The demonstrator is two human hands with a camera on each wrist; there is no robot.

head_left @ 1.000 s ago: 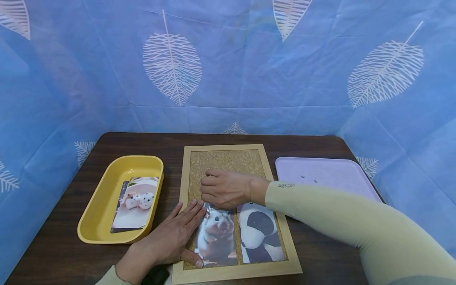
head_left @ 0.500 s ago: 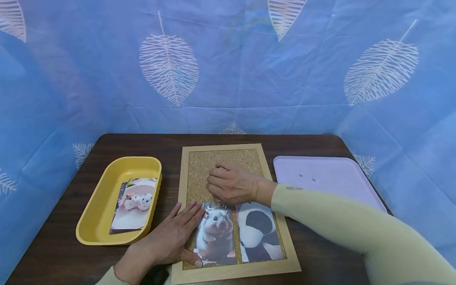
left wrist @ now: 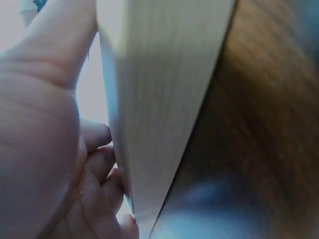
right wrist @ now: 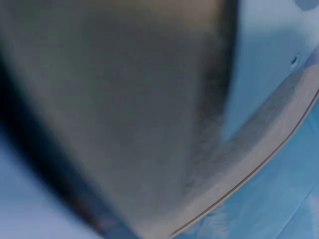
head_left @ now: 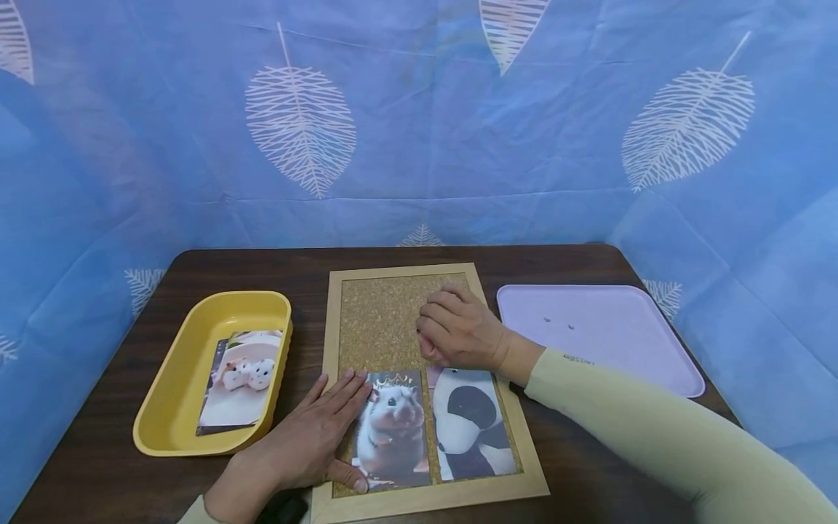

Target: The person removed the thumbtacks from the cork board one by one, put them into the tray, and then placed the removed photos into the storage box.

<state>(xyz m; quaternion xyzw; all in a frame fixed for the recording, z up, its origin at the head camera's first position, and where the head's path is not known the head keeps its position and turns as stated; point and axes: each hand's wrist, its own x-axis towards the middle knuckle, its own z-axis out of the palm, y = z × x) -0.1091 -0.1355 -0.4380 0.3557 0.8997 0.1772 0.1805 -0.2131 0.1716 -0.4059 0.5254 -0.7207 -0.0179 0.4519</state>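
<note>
My left hand [head_left: 321, 429] lies with straight fingers over the left frame edge of the corkboard [head_left: 380, 313], fingertips at the side of the hamster photo [head_left: 390, 429]. In the left wrist view, its palm and fingers [left wrist: 102, 164] lie along the wooden frame [left wrist: 154, 89]. My right hand [head_left: 463, 327] hovers with curled fingers over the cork, just above a black-and-white plush toy photo [head_left: 468, 422]. Whatever its fingertips may hold is hidden. The photos lie side by side on the lower half of the board.
To the left stands a yellow tray [head_left: 149, 418] with a small stack of photos [head_left: 238, 386]. At the right, a lilac tray [head_left: 609, 320] bears two small grey specks, partly behind the right forearm. A black object [head_left: 283, 507] sits beneath the left wrist. Blue cloth [head_left: 419, 131] encloses the table.
My right hand has moved right, from the top of the hamster photo to above the plush toy photo, uncovering the hamster's crown. The left hand keeps its place; the head view has shifted slightly.
</note>
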